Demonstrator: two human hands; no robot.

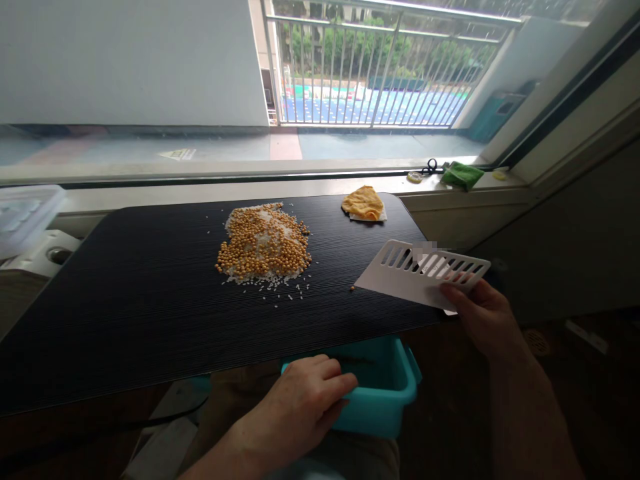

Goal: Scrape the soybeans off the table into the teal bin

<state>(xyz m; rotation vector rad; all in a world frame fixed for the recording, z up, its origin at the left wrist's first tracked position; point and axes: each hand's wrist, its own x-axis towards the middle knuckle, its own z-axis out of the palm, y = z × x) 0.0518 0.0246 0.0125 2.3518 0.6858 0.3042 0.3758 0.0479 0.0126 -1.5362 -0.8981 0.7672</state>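
My right hand (485, 313) is closed on a white plastic scraper (400, 283) with a row of slanted slots. Its thumb lies on top, and the scraper is tilted over the right part of the black table (165, 333). A single soybean (353, 288) lies by the scraper's left corner. My left hand (310, 393) has its fingers curled over the rim of a teal plastic basin (383, 400), which sits on my lap below the table edge. A heap of soybeans (265, 243) mixed with white rice grains lies mid-table, with loose rice grains (295, 293) scattered around it.
A folded yellow cloth (365, 202) lies on something white near the back right corner. On the windowsill are a green cloth (461, 175), black scissors (430, 167) and a tape roll (414, 177). A clear plastic box (27, 217) stands at the left.
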